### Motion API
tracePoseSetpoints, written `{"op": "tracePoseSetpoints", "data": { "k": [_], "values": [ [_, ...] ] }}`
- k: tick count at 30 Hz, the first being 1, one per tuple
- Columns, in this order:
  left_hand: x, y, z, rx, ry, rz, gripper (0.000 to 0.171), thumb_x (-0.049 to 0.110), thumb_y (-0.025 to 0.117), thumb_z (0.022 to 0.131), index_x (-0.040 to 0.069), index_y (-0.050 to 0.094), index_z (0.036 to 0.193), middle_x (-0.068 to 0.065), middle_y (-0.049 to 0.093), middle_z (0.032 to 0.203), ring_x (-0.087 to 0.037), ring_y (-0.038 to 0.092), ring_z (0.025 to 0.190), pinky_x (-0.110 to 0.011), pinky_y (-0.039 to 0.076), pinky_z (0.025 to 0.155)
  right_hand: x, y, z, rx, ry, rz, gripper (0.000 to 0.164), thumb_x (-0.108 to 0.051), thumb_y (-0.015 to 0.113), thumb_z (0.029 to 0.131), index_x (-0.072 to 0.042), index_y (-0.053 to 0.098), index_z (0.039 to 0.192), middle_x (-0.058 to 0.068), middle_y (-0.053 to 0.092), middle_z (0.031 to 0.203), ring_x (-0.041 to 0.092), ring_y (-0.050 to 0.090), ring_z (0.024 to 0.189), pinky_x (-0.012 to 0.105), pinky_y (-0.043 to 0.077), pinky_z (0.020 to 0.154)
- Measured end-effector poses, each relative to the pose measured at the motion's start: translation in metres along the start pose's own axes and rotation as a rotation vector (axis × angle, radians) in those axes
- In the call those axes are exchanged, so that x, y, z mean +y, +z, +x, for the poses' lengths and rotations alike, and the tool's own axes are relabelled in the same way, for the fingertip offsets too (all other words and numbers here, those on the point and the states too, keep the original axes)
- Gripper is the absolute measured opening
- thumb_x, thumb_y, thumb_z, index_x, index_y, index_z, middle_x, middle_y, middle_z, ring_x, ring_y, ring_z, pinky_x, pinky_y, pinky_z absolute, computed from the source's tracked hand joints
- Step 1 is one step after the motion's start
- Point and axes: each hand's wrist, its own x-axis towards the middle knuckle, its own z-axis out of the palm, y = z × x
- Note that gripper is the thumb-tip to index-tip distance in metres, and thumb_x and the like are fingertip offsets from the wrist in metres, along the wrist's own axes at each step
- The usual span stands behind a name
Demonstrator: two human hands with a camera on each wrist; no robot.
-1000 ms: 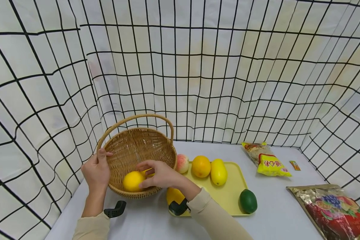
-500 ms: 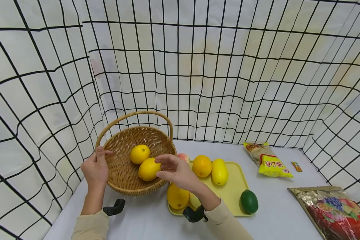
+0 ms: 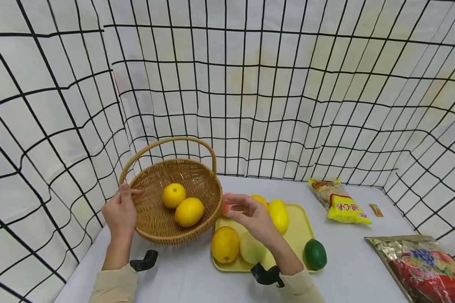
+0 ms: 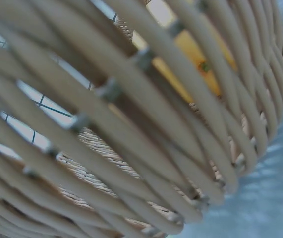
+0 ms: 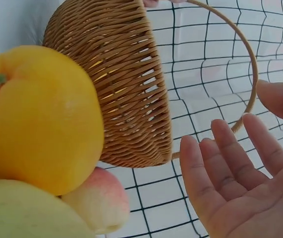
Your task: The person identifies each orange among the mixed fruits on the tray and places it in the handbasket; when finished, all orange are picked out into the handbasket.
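My left hand (image 3: 119, 212) grips the left side of a wicker basket (image 3: 148, 212), thumb over the rim near the foot of its handle. The basket tilts toward me with two lemons (image 3: 189, 212) inside. In the left wrist view, blurred wicker (image 4: 106, 129) fills most of the picture. My right hand (image 3: 255, 219) hovers over the yellow tray (image 3: 297, 240), just right of the basket and partly in front of a peach (image 3: 226, 208). Its fingers are spread and hold nothing in the right wrist view, where the peach (image 5: 99, 201) sits apart from them.
Around the tray lie a large yellow-orange fruit (image 3: 225, 245), a pale round fruit (image 3: 251, 248), a half-hidden orange (image 3: 259, 200), a yellow oblong fruit (image 3: 279, 215) and a dark green avocado (image 3: 315, 254). Snack bags (image 3: 345, 208) lie to the right; a black grid wall (image 3: 250, 105) stands behind.
My right hand has let go of a lemon in the basket and moved right, out over the tray. Both lemons now rest inside. The left hand keeps its hold on the basket.
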Motion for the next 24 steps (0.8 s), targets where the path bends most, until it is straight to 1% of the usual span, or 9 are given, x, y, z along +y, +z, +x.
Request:
{"op": "tracePoseSetpoints", "data": {
  "k": [2,5,8,10,14,16,18,20,24],
  "values": [
    [0.000,0.000,0.000,0.007,-0.013,-0.001,0.061,0.047,0.044,0.103,0.002,0.077,0.077,0.012,0.035,0.037,-0.007,0.019,0.040,-0.025,0.017,0.041,0.004,-0.001,-0.002,0.013,0.022,-0.004,0.035,-0.012,0.066,0.095,-0.004,0.060,0.128,0.018,0.059,0.130,0.034,0.058,0.113,0.034,0.048,0.094],
    [0.000,0.000,0.000,0.017,-0.015,-0.001,0.061,0.046,0.044,0.103,0.001,0.076,0.077,0.011,0.034,0.038,-0.007,0.019,0.041,-0.025,0.015,0.041,0.010,-0.001,-0.004,0.020,0.070,-0.018,0.033,-0.014,0.067,0.094,-0.005,0.061,0.125,0.019,0.059,0.127,0.030,0.059,0.112,0.034,0.047,0.094],
    [-0.001,-0.001,0.000,0.011,-0.020,-0.002,0.061,0.045,0.044,0.103,0.001,0.076,0.077,0.009,0.032,0.038,-0.007,0.017,0.039,-0.024,0.013,0.039,0.016,0.000,-0.005,0.003,0.102,-0.047,0.036,-0.017,0.068,0.093,-0.005,0.060,0.126,0.019,0.059,0.128,0.027,0.059,0.110,0.035,0.048,0.093],
    [-0.002,-0.001,0.000,0.011,-0.026,0.004,0.061,0.046,0.044,0.103,0.001,0.077,0.078,0.008,0.032,0.037,-0.007,0.017,0.038,-0.025,0.012,0.038,0.021,0.000,-0.005,-0.011,0.108,-0.075,0.040,-0.017,0.068,0.092,-0.005,0.058,0.129,0.019,0.059,0.129,0.029,0.058,0.111,0.037,0.048,0.094],
    [-0.003,-0.002,-0.001,0.016,-0.040,0.003,0.061,0.046,0.044,0.103,0.001,0.077,0.077,0.012,0.036,0.040,-0.007,0.023,0.041,-0.025,0.016,0.041,0.031,0.001,-0.005,-0.060,0.118,-0.174,0.047,-0.019,0.072,0.090,-0.005,0.056,0.132,0.015,0.060,0.129,0.034,0.056,0.115,0.041,0.046,0.097],
    [-0.003,-0.001,0.000,0.019,-0.037,-0.004,0.061,0.045,0.044,0.103,0.001,0.077,0.077,0.014,0.037,0.042,-0.007,0.024,0.042,-0.025,0.017,0.041,0.035,0.002,-0.005,-0.088,0.110,-0.236,0.048,-0.021,0.073,0.088,-0.004,0.057,0.131,0.014,0.061,0.127,0.032,0.056,0.114,0.044,0.045,0.098],
    [-0.003,-0.001,0.000,0.016,-0.032,-0.015,0.060,0.044,0.045,0.103,0.000,0.077,0.077,0.013,0.037,0.042,-0.006,0.023,0.041,-0.024,0.016,0.040,0.037,0.002,-0.005,-0.113,0.106,-0.296,0.048,-0.023,0.075,0.087,-0.007,0.059,0.129,0.011,0.061,0.126,0.028,0.057,0.112,0.044,0.045,0.098],
    [-0.002,-0.001,0.000,0.012,-0.026,-0.017,0.060,0.044,0.045,0.103,0.001,0.077,0.077,0.012,0.036,0.040,-0.005,0.020,0.039,-0.024,0.014,0.038,0.038,0.002,-0.005,-0.136,0.094,-0.346,0.049,-0.025,0.076,0.086,-0.010,0.060,0.129,0.009,0.062,0.127,0.024,0.057,0.113,0.044,0.044,0.100],
    [-0.001,-0.001,0.000,0.008,-0.028,-0.006,0.060,0.044,0.044,0.103,0.001,0.077,0.078,0.009,0.034,0.037,-0.005,0.017,0.037,-0.024,0.013,0.037,0.038,0.001,-0.006,-0.172,0.100,-0.412,0.057,-0.029,0.080,0.083,-0.014,0.058,0.133,0.005,0.059,0.132,0.025,0.055,0.120,0.045,0.041,0.104]
  ]
}}
